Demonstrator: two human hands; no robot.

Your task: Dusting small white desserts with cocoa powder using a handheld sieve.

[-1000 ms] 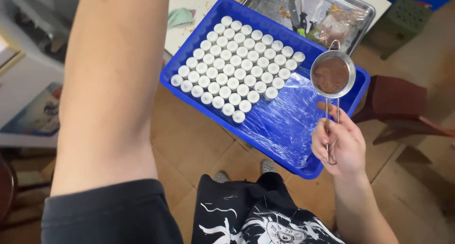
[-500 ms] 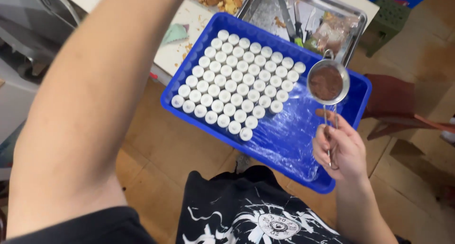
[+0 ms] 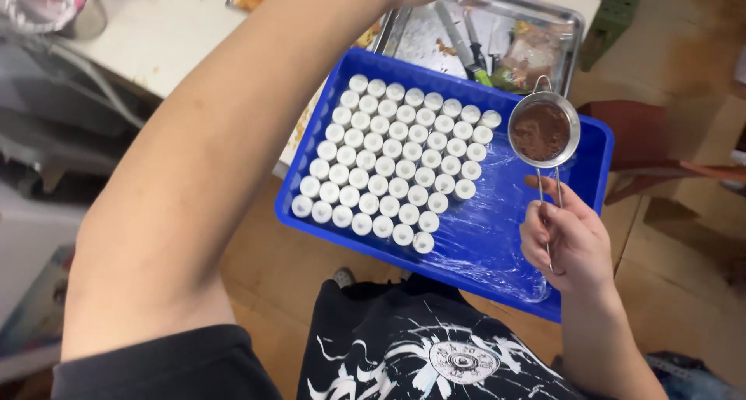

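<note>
A small sieve [image 3: 544,129] of brown powder is held by its handle in the right hand [image 3: 567,241] above the blue tray [image 3: 497,237], beside white undusted rounds [image 3: 392,163]; the left hand is out of view.

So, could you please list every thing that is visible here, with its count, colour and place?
Small round pieces: many, white, in rows, left part of the tray.
Tray: one, blue, lined with clear film, in front of the person.
Sieve: one, metal, brown powder inside, over the tray's right side.
Metal tray: one, silver, behind, holds utensils.
Table: one, white, top left.
Right hand: holds the sieve's handle.
Left arm: stretched forward, hand out of view.
</note>
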